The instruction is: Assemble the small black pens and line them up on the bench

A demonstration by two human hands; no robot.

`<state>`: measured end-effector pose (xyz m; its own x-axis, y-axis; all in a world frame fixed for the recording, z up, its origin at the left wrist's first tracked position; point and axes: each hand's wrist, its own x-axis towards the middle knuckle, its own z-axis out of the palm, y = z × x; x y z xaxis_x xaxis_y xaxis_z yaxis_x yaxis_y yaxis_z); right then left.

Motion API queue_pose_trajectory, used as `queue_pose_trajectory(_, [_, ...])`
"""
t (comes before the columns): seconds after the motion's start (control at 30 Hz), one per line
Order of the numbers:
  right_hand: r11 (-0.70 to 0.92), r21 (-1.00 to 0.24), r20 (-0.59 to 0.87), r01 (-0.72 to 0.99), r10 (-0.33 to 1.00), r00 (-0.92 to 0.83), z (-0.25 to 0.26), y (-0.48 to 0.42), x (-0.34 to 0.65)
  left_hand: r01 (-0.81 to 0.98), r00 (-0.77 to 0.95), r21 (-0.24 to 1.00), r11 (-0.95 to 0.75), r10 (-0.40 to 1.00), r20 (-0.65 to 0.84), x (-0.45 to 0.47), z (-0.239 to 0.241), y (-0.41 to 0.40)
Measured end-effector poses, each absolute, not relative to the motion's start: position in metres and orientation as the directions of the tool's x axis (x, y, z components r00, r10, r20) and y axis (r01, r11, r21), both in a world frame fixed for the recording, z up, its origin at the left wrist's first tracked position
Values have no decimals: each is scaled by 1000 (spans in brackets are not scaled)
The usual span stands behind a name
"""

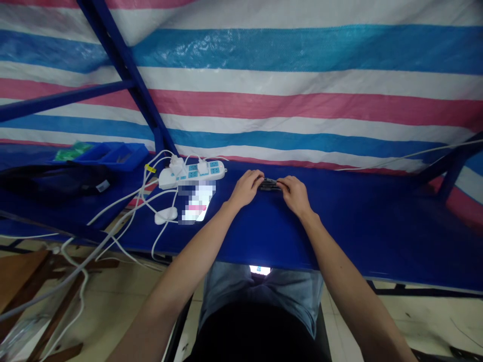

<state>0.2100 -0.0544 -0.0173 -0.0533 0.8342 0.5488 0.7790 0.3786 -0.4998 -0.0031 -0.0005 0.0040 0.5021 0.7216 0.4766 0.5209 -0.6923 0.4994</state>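
Observation:
A small dark, narrow bundle of elongated pieces (269,184) lies on the blue tabletop (271,226); its exact kind is too small to make out. My left hand (247,187) grips its left end with bent fingers. At the right end, the fingers and thumb of my right hand (296,193) close on it. Both hands rest low over the table, and the middle of the dark pieces shows between them.
Left of my hands are a white power strip (192,173) with plugs, a lit phone (198,203) and a white adapter (166,215). White cables (113,234) trail off the table edge. Farther left are a blue tray (124,155) and a black bag (56,183). Striped sheeting (302,108) hangs behind.

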Motion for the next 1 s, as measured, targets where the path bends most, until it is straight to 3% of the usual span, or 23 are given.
queue_pose_trajectory(0.2, [389,-508,544,769,837,-64,-14,-55,208,553,516,467,-690,724,459,-3,6,-1])
queue_pose_trajectory(0.43, [418,-537,558,733,827,-63,-14,-56,207,589,450,546,-596,803,391,-3,7,-3])
queue_pose_trajectory(0.63, [402,-545,566,736,824,-32,-16,-54,209,479,453,590,-650,759,467,-4,5,-2])
queue_pose_trajectory(1.0, [451,-525,618,722,785,-41,-18,-54,208,564,387,571,-597,802,456,-4,4,1])
